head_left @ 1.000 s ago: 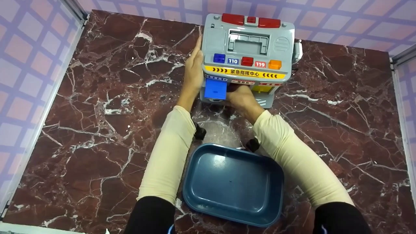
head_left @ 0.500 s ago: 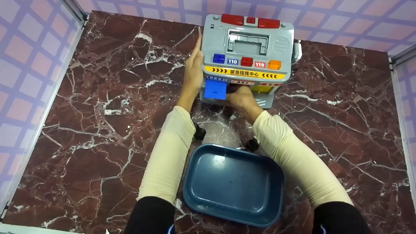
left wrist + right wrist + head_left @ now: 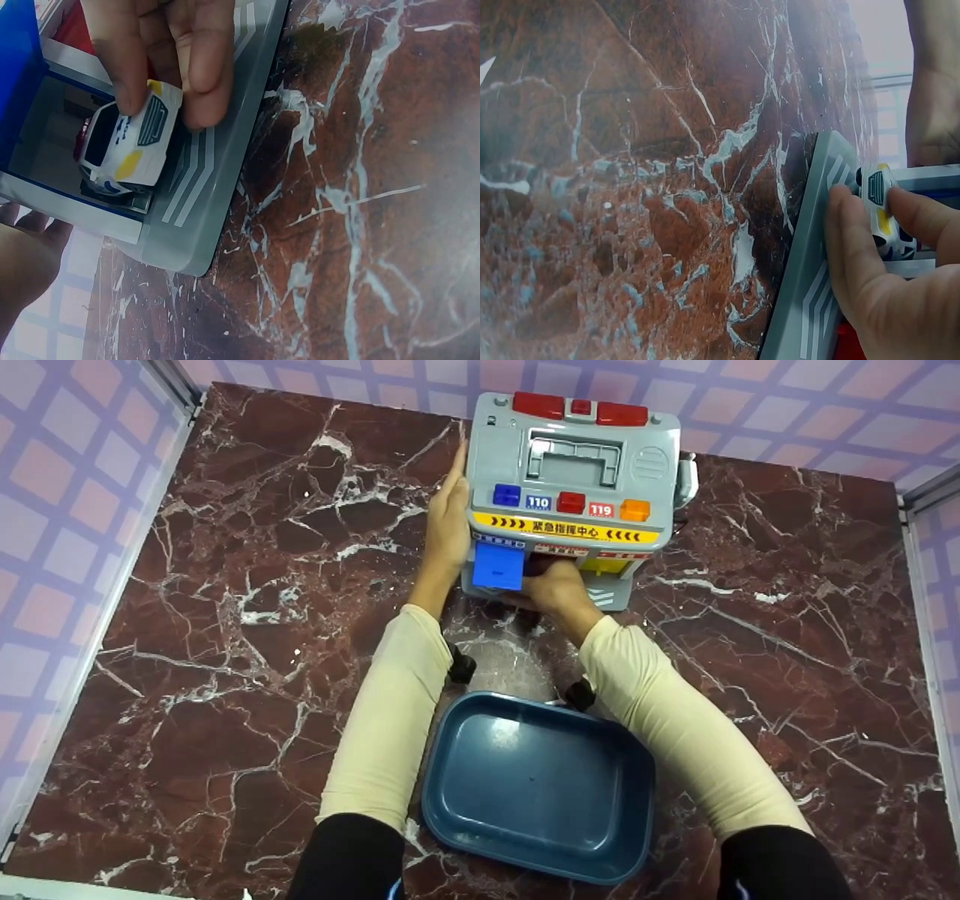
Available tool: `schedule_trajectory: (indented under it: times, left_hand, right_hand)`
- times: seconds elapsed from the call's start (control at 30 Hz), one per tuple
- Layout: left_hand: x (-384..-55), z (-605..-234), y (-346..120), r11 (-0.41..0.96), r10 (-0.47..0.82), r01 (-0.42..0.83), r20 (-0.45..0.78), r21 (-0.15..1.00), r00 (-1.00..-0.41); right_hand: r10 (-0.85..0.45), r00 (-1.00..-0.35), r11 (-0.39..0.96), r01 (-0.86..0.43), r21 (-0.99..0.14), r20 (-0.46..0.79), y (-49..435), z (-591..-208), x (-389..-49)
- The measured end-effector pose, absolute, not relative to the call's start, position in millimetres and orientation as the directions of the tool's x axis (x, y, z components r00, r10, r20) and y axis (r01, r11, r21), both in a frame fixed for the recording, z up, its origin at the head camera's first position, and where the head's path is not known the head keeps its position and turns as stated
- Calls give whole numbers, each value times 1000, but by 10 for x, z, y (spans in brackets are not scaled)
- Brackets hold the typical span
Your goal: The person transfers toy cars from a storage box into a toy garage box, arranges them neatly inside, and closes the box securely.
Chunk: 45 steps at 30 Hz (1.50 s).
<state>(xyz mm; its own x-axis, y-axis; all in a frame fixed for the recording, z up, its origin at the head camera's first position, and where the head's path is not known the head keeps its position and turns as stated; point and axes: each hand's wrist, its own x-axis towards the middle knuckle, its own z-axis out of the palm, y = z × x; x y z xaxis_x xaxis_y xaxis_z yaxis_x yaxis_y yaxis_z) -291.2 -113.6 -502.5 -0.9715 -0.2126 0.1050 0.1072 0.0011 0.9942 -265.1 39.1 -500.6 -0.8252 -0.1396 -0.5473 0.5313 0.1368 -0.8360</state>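
A grey toy emergency station (image 3: 499,457) with red, blue and orange lights stands at the back. My left hand (image 3: 448,529) rests along its left side with fingers extended. At the front, my right hand (image 3: 561,589) reaches in beside the raised blue door (image 3: 498,566). In the left wrist view a small white toy car (image 3: 139,139) with yellow patches sits at the mouth of the bay under that door, its grille facing out. Thumb and fingers of the right hand pinch the car in the right wrist view. From the head view, the car is hidden.
A dark blue plastic tray (image 3: 525,780) lies between the forearms, nearer the body. Under everything is a red-brown marbled tabletop (image 3: 225,697). Patterned panels (image 3: 75,472) border it at the back and sides. A white handset-like part (image 3: 687,480) sticks out from the station's right side.
The right wrist and forearm have shifted very slightly left. The left hand, station and tray look the same as before.
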Motion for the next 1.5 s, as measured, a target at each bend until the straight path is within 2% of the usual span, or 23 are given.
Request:
schedule_trajectory:
  times: [0.27,0.83,1.07,1.2,1.5]
  left_hand:
    - [-2913,-5029,-1140,6,-217,97,96,995,-971]
    - [-2894,-5028,-1155,4,-210,106,105,994,-972]
    - [-2897,-4989,-1152,7,-218,63,63,998,-974]
    - [-2839,-4892,-1138,0,-216,57,56,998,-975]
    - [-2911,-5036,-1146,8,-218,99,98,995,-971]
  right_hand:
    - [-128,-828,254,504,-825,-545,379,-5018,-2635]
    - [-50,-854,272,487,-830,-518,327,-5047,-2626]
    - [10,-875,367,453,-812,-484,314,-5057,-2631]
    - [-1,-877,339,452,-825,-481,316,-5043,-2617]
    - [4,-873,272,470,-840,-488,325,-5075,-2641]
